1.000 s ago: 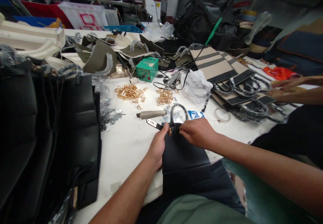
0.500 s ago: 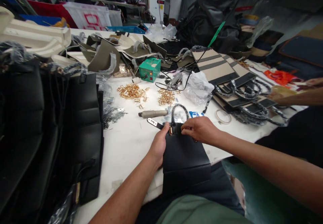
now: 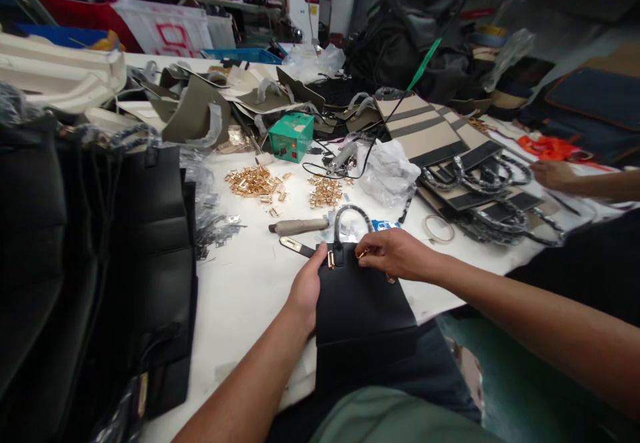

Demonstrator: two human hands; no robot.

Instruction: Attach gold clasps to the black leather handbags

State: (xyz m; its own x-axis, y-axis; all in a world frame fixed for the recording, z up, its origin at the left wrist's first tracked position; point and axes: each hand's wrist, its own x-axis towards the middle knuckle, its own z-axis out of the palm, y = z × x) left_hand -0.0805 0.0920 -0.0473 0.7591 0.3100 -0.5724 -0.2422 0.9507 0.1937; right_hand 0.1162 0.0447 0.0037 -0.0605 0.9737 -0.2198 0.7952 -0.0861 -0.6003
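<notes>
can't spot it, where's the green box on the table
In the head view the green box sits centre, just beyond the gold fittings and left of the clear plastic bag.

A matte black leather bag [image 3: 363, 303] with gold metal clasp [image 3: 331, 258] lies on the white surface [image 3: 250, 283], near a green plastic box [image 3: 291, 136] and beige panels striped dark grey [image 3: 425, 130].

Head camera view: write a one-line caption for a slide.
Left hand holds a black bag on a white table while right hand pinches gold hardware at its top.

No legible text; red marking on white crate [image 3: 165, 30] too blurred to read.
</notes>
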